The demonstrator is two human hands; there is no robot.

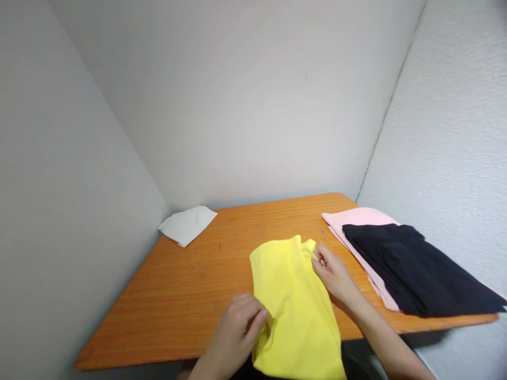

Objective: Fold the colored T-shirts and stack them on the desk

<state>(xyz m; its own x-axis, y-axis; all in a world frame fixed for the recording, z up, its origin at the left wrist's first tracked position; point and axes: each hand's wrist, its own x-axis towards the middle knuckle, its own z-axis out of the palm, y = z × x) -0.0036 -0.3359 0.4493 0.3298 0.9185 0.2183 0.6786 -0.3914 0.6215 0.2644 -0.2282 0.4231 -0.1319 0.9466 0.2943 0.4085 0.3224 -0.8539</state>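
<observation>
A yellow cloth garment (pixel 295 311) lies partly on the wooden table and hangs over its front edge toward me. What kind of garment it is, I cannot tell. My right hand (pixel 330 272) is closed on its upper right corner, where the fabric bunches up. At the lower left side, my left hand (pixel 243 322) pinches the cloth between thumb and curled fingers, and creases run out from there. The garment's lower end drops out of view at the bottom.
On the table's (pixel 178 295) right side a folded black garment (pixel 420 274) rests on top of folded pink fabric (pixel 362 215). A white folded cloth (pixel 188 224) lies at the back left corner. White walls (pixel 257 105) stand behind and on both sides.
</observation>
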